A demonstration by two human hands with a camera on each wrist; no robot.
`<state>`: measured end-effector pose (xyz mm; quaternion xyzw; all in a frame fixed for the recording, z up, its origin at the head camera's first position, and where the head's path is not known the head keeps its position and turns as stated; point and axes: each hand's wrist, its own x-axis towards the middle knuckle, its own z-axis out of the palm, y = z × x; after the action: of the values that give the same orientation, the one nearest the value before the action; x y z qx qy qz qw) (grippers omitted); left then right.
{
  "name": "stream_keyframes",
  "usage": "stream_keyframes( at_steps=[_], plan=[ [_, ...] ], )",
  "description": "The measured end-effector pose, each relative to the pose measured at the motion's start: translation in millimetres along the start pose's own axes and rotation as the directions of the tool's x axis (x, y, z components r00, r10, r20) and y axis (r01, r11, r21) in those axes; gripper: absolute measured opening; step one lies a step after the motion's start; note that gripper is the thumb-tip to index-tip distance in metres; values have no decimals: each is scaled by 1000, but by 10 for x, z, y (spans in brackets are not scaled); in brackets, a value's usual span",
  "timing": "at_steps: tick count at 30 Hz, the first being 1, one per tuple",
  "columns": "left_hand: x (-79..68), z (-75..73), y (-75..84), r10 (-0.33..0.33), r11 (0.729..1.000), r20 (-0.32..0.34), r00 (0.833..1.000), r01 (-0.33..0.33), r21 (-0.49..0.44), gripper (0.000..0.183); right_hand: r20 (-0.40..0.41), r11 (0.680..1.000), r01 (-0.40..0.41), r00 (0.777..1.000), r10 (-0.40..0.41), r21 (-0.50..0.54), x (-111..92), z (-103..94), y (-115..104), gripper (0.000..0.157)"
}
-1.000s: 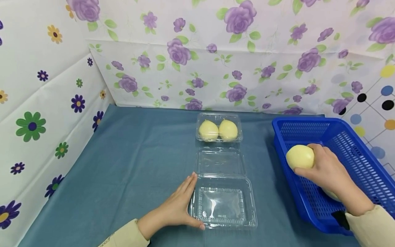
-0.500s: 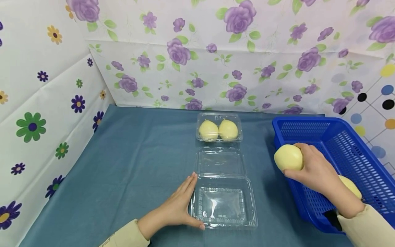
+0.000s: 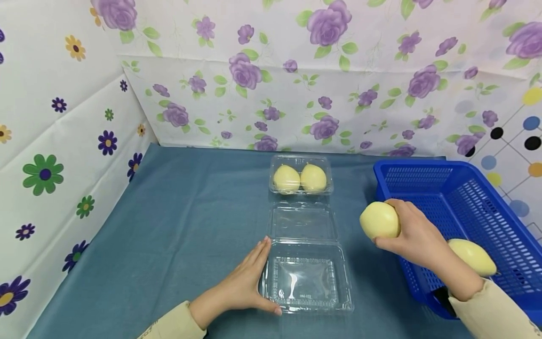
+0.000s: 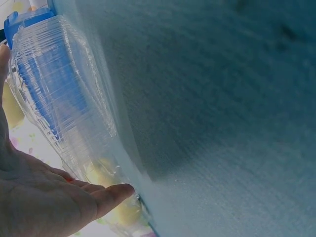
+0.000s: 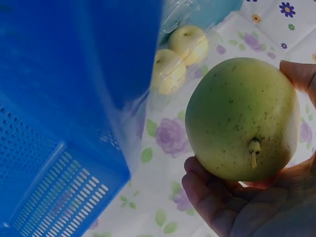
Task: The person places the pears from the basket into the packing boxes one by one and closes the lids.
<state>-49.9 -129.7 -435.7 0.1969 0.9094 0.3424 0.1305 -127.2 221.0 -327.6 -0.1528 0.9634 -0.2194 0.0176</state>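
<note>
My right hand (image 3: 412,235) grips a pale yellow pear (image 3: 379,220) in the air, just left of the blue basket (image 3: 383,176). In the right wrist view the pear (image 5: 242,118) shows its speckled skin and short stem, with fingers and thumb around it. An open clear plastic clamshell box (image 3: 306,278) lies on the cloth, its lid (image 3: 302,221) folded back away from me. At the box's left side rests my left hand (image 3: 239,285), fingers straight and thumb spread to the near corner. The left wrist view shows this hand (image 4: 54,197) along the box wall (image 4: 64,94).
Behind the lid stands a closed clear box (image 3: 301,160) with two pears (image 3: 313,178) inside. Another pear (image 3: 473,256) lies in the basket, partly covered by my right forearm. Blue cloth (image 3: 203,207) covers the table, and flowered sheets (image 3: 292,103) hang behind it.
My right hand has carried the pear leftward from over the basket to beyond its left rim. The pear in the basket has come into fuller view. My left hand has stayed put.
</note>
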Motion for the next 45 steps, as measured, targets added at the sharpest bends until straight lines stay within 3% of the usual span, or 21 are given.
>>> stream_keyframes(
  at_steps=[22, 36, 45],
  plan=[
    [13, 1, -21, 14, 999, 10, 1000, -13, -31, 138, 26, 998, 47, 998, -48, 51, -19, 102, -236, 80],
    [13, 7, -33, 19, 999, -2, 1000, -19, -40, 138, -23, 990, 131, 991, -129, 58, -9, 276, -368, 77],
    [2, 1, -28, 11, 999, -2, 1000, -11, -52, 138, -51, 972, 224, 974, -221, 74, 0, 439, -461, 78]
  ],
)
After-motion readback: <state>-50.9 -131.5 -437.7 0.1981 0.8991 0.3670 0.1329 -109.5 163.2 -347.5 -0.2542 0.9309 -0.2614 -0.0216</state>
